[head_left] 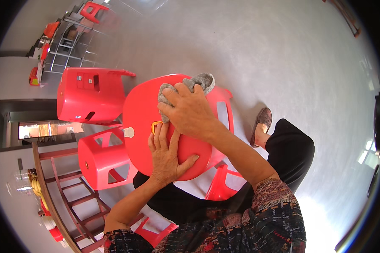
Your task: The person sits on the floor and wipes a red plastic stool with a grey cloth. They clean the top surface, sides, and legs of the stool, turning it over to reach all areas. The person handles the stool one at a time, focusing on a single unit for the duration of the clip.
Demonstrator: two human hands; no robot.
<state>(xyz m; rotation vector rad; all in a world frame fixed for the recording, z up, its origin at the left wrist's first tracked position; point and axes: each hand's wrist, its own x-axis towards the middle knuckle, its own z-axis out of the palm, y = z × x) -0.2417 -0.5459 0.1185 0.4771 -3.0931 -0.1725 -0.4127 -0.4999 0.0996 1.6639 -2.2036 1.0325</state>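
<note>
A red plastic stool (143, 101) stands right in front of me, its rounded seat turned up toward me. My right hand (190, 110) presses a bunched grey cloth (204, 81) onto the far part of the seat, fingers curled over it. Lower on the same seat lies my left hand (164, 156), flat with its fingers stretched out and the thumb apart. Its fingertips reach a small yellow-edged patch (156, 125) in the middle of the seat, partly covered by the fingers. A pale round tag (128, 132) shows at the seat's left edge.
Two more red stools, one lying on its side (109, 99) and one nearer (99, 162), crowd the left. Behind them leans a brown wooden ladder-like frame (78, 198). A metal rack (67, 50) stands far left. My shod foot (262, 124) rests on the grey floor (274, 55).
</note>
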